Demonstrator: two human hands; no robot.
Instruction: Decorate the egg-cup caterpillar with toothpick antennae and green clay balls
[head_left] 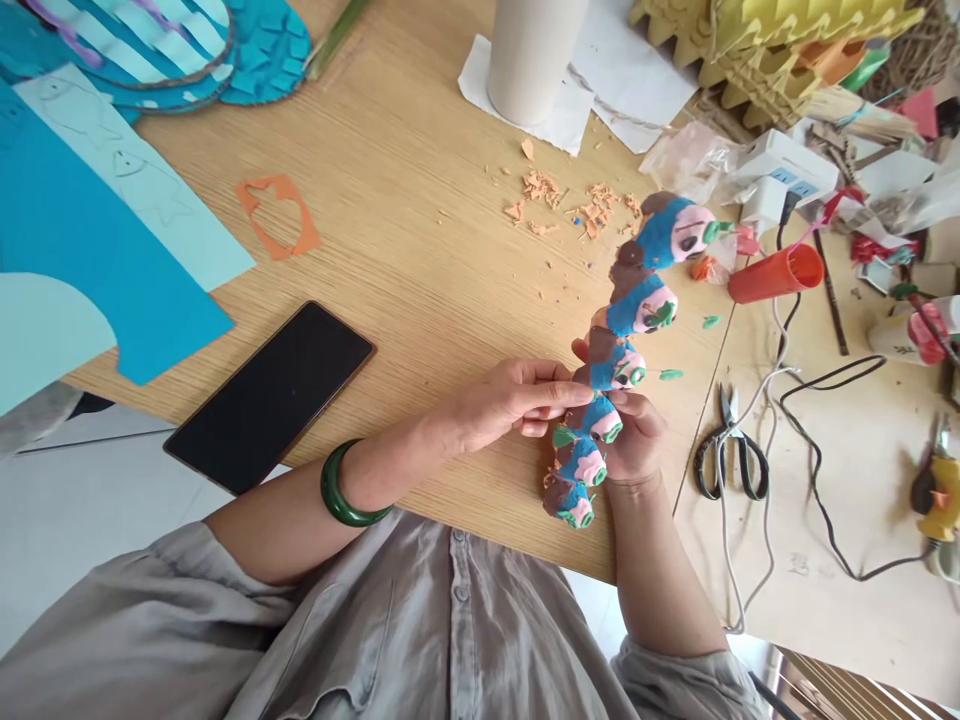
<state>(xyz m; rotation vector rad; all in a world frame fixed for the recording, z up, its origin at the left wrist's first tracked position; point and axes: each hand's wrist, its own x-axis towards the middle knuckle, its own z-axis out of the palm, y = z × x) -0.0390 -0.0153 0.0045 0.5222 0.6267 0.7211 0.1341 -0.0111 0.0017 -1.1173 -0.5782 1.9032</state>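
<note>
My right hand (636, 435) holds a painted strip of bumps (609, 372), which looks like egg-carton card, from its right side. The strip slants over the table, brown along one edge, blue in the middle, with pink tips bearing green curled bits and dark spots. My left hand (517, 400) comes in from the left with its fingers pinched together, its fingertips touching the strip about midway along. Whatever they may pinch is too small to name. A green bangle (337, 490) circles my left wrist. Small green leaf-shaped pieces (671, 375) lie right of the strip.
A black phone (270, 395) and blue paper (127, 230) lie left. Orange scraps (596, 208) are scattered beyond the strip, near a white cylinder (534, 60). At right are scissors (731, 450), cables (814, 470), a red tube (776, 275) and a yellow glue gun (941, 495).
</note>
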